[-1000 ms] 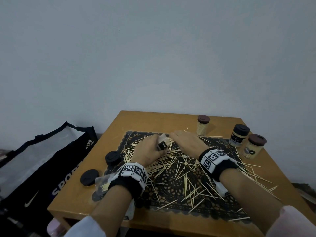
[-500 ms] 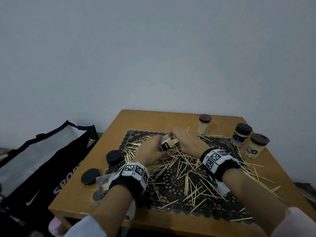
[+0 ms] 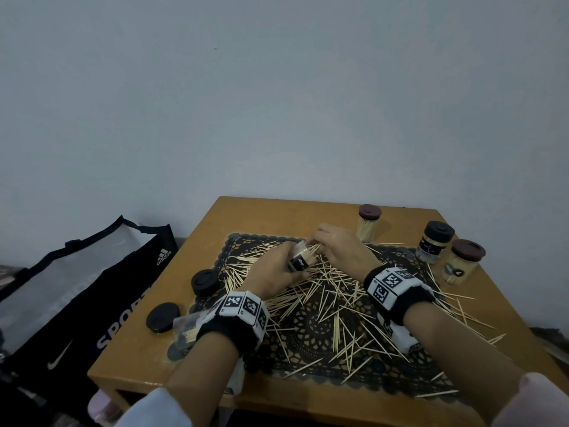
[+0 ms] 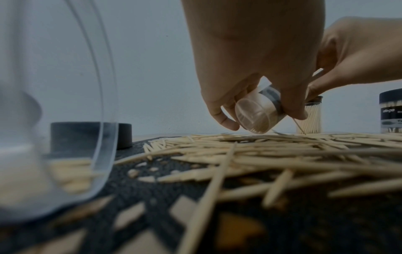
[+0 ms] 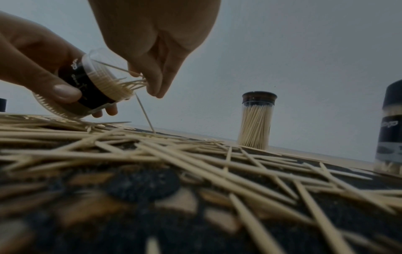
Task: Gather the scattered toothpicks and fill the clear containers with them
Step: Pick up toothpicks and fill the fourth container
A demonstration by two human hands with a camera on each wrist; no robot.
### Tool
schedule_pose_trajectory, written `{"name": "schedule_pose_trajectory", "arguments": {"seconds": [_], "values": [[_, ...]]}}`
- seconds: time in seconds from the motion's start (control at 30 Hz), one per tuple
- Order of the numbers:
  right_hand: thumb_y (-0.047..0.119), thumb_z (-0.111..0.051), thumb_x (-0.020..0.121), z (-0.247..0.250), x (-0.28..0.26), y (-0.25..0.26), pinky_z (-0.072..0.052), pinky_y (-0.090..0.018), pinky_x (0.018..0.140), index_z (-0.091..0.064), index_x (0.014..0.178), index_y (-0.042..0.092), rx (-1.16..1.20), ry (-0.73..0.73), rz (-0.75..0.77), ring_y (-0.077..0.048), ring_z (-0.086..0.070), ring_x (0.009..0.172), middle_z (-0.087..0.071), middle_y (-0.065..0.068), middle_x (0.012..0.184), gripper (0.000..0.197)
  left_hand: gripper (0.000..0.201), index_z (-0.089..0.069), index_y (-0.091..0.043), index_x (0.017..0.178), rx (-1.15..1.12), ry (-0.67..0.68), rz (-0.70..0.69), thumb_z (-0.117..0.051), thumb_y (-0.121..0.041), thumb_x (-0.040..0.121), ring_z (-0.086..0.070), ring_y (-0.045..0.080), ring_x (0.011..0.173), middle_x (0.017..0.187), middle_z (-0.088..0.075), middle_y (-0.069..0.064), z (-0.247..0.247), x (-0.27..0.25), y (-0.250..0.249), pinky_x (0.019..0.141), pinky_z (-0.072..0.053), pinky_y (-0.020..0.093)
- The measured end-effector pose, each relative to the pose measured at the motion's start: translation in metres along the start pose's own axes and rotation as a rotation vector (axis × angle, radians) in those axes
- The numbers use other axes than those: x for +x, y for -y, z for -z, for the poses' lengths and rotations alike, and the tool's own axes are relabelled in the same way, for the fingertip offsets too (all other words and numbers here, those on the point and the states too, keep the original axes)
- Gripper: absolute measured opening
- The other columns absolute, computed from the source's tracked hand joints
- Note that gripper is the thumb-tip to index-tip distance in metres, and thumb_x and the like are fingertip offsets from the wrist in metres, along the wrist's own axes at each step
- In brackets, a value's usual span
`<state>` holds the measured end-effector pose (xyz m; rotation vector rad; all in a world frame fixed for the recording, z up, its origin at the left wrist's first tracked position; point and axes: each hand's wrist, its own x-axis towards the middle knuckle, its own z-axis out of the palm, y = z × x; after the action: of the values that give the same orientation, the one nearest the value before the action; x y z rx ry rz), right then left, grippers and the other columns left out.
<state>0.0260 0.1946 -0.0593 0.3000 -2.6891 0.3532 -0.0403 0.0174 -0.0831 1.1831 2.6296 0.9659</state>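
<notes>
The left hand (image 3: 274, 269) is curled around a small clear plastic container with a black label band (image 3: 301, 259), thumb and fingers clamped on its body, holding it tipped on its side just above the litter with its open mouth turned toward the right hand (image 3: 341, 249). The right hand has its fingertips (image 5: 155, 89) pinched together at that mouth, where a packed bundle of pale wooden toothpicks (image 5: 113, 83) bristles out; whether the pinch still grips any of them I cannot tell. One loose toothpick (image 5: 144, 113) slants from the rim down to the pile. The step in hand looks like feeding a gathered bunch into the container. Scattered toothpicks (image 3: 332, 303) still cover the dark lace mat (image 3: 311, 334) on the wooden worktop (image 3: 277, 217), so the job seems far from finished. At about two o'clock stand three capped, filled jars: a slim brown-lidded one (image 3: 369, 223), a black-lidded one (image 3: 434, 245) and a wider brown-lidded one (image 3: 463, 261). Two loose black round lids (image 3: 203, 282) lie at nine o'clock. Next, the bundle likely needs pushing home with the sticks kept parallel and the container tilted upward so none slide out; the leaning stray could jam the mouth.
</notes>
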Motion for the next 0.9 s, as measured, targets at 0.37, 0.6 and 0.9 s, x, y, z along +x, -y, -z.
{"name": "schedule_pose_trajectory", "arguments": {"seconds": [0.37, 0.6, 0.9], "values": [[0.004, -0.069, 0.082, 0.0008, -0.0006, 0.0007, -0.054, -0.038, 0.069, -0.065, 0.088, 0.012, -0.041, -0.051, 0.007, -0.016, -0.06, 0.073, -0.066, -0.001, 0.082, 0.011, 0.057, -0.05, -0.017, 0.127, -0.038, 0.005, -0.018, -0.077, -0.035, 0.08, -0.058, 0.014, 0.098, 0.114, -0.062, -0.002, -0.0001, -0.0006, -0.0002, 0.084, -0.047, 0.031], [0.002, -0.074, 0.077, 0.0025, -0.0012, 0.0011, -0.052, -0.031, 0.056, -0.074, 0.087, 0.01, -0.124, -0.085, 0.03, -0.018, -0.06, 0.064, -0.066, -0.002, 0.077, 0.013, 0.054, -0.05, -0.018, 0.127, -0.074, 0.001, -0.034, -0.075, -0.034, 0.082, -0.056, 0.011, 0.095, 0.109, -0.061, -0.006, 0.0005, -0.0008, -0.0021, 0.075, -0.04, 0.023], [-0.005, -0.064, 0.082, -0.0007, -0.0016, -0.0012, -0.049, -0.029, 0.054, -0.064, 0.123, 0.016, -0.197, -0.024, 0.028, -0.019, -0.059, 0.068, -0.063, -0.004, 0.091, 0.046, 0.052, -0.05, -0.018, 0.125, -0.13, -0.013, -0.03, -0.075, -0.034, 0.082, -0.06, 0.013, 0.097, 0.111, -0.064, -0.004, -0.0003, 0.0006, -0.0009, 0.082, -0.046, 0.028]]}}
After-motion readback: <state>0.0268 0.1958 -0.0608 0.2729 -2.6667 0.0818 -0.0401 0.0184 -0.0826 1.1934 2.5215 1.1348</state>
